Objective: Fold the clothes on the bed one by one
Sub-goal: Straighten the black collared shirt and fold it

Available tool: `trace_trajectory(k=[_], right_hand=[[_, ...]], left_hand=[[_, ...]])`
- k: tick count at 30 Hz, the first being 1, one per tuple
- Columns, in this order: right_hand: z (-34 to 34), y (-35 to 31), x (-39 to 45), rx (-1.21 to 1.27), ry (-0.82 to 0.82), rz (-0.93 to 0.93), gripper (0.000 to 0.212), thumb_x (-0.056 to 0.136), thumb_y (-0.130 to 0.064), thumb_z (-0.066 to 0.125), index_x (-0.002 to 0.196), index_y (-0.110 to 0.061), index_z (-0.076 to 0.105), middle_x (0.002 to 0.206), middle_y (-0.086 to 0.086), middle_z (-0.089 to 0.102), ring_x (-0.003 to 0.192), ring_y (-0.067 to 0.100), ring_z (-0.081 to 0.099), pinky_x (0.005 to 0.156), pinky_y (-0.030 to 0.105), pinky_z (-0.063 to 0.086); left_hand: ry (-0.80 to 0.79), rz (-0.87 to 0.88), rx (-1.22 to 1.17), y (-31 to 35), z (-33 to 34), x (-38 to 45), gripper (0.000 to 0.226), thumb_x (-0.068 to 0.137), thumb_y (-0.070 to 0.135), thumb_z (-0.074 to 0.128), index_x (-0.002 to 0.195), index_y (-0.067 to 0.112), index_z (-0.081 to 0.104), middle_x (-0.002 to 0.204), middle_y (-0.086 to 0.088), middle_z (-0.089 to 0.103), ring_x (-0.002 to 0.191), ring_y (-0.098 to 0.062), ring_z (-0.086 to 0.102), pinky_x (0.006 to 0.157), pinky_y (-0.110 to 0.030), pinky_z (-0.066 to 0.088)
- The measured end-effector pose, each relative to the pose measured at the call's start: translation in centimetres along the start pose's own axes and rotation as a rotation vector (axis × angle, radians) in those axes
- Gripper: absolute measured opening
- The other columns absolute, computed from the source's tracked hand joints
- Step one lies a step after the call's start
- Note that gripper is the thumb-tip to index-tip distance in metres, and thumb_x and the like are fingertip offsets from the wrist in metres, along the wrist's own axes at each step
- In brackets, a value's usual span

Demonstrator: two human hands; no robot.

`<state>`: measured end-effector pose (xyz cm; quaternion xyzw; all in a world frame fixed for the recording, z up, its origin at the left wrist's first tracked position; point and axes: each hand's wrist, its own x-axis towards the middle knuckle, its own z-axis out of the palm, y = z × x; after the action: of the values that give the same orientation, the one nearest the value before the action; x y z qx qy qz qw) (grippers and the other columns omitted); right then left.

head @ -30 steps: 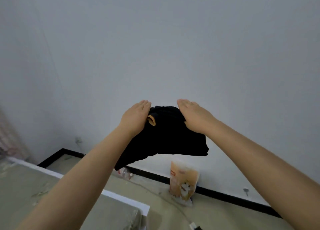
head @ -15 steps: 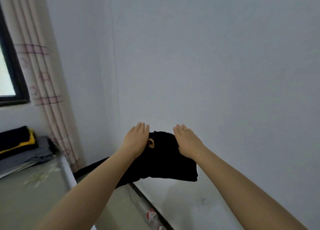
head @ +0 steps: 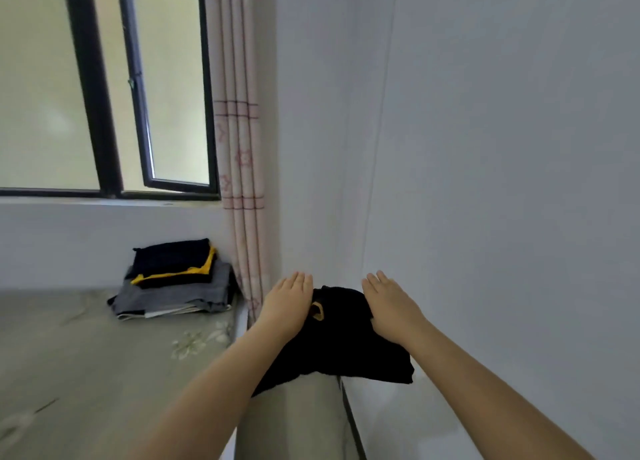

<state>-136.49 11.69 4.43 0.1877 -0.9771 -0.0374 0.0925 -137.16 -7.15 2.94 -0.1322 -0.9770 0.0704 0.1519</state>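
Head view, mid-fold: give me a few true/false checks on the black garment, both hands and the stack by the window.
1. The black garment is carried between both hands. True: the left hand and right hand hold it up on either side, fingers straight on top.
2. The garment lies flat on the bed. False: it hangs in the air past the bed edge.
3. A stack of folded clothes sits on the bed near the curtain. True.
4. The stack is all white. False: it shows dark, yellow and grey layers.
5. The window is covered by the curtain. False: the curtain hangs bunched beside it.
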Motion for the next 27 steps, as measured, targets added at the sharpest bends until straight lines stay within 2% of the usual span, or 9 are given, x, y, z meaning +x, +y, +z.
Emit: trace_trajectory(k=[3, 5, 12, 20, 27], right_hand=[[1.9, 0.0, 6.2, 0.077, 0.007, -0.125, 0.06, 0.094, -0.006, 0.036, 0.145, -0.002, 0.004, 0.155, 0.013, 0.004, 0.143, 0.025, 0.002, 0.116, 0.032, 0.002], [3.3, -0.8, 10.7, 0.142, 0.0, -0.214, 0.061, 0.093, -0.005, 0.036, 0.145, -0.001, 0.005, 0.155, 0.013, 0.004, 0.143, 0.025, 0.002, 0.116, 0.031, 0.003], [7.3, -8.6, 25.8, 0.252, -0.019, -0.52, 0.064, 0.092, -0.002, 0.037, 0.145, -0.001, 0.001, 0.155, 0.014, 0.0, 0.143, 0.025, -0.001, 0.116, 0.033, 0.002], [11.2, -19.4, 44.8, 0.301, -0.194, -0.714, 0.064, 0.092, -0.004, 0.041, 0.146, -0.001, 0.006, 0.154, 0.012, 0.011, 0.143, 0.027, 0.0, 0.117, 0.038, 0.008], [12.6, -28.8, 60.8, 0.331, -0.249, -0.806, 0.064, 0.091, -0.002, 0.04, 0.145, -0.001, 0.006, 0.154, 0.01, 0.011, 0.143, 0.026, 0.001, 0.117, 0.035, 0.008]], left_hand=[[-0.009, -0.102, 0.041, -3.1, 1.5, 2.4, 0.054, 0.098, 0.01, 0.027, 0.144, 0.0, 0.002, 0.154, -0.013, 0.007, 0.143, -0.022, 0.006, 0.115, -0.031, 0.005], [-0.068, -0.188, 0.077, -5.5, 2.7, 3.5, 0.056, 0.098, 0.01, 0.028, 0.145, 0.001, 0.0, 0.155, -0.013, 0.005, 0.143, -0.022, 0.004, 0.115, -0.03, 0.004], [-0.202, -0.438, 0.197, -17.4, 7.6, 6.0, 0.058, 0.097, 0.006, 0.029, 0.145, 0.003, -0.003, 0.155, -0.011, 0.001, 0.143, -0.021, 0.001, 0.115, -0.03, 0.006], [-0.302, -0.552, 0.277, -35.3, 15.0, 12.1, 0.054, 0.1, 0.014, 0.025, 0.145, 0.003, -0.001, 0.155, -0.011, 0.007, 0.143, -0.02, 0.006, 0.115, -0.028, 0.005], [-0.323, -0.713, 0.231, -49.3, 19.1, 17.3, 0.054, 0.099, 0.014, 0.028, 0.146, 0.005, 0.003, 0.155, -0.007, 0.01, 0.143, -0.016, 0.01, 0.113, -0.025, 0.006]])
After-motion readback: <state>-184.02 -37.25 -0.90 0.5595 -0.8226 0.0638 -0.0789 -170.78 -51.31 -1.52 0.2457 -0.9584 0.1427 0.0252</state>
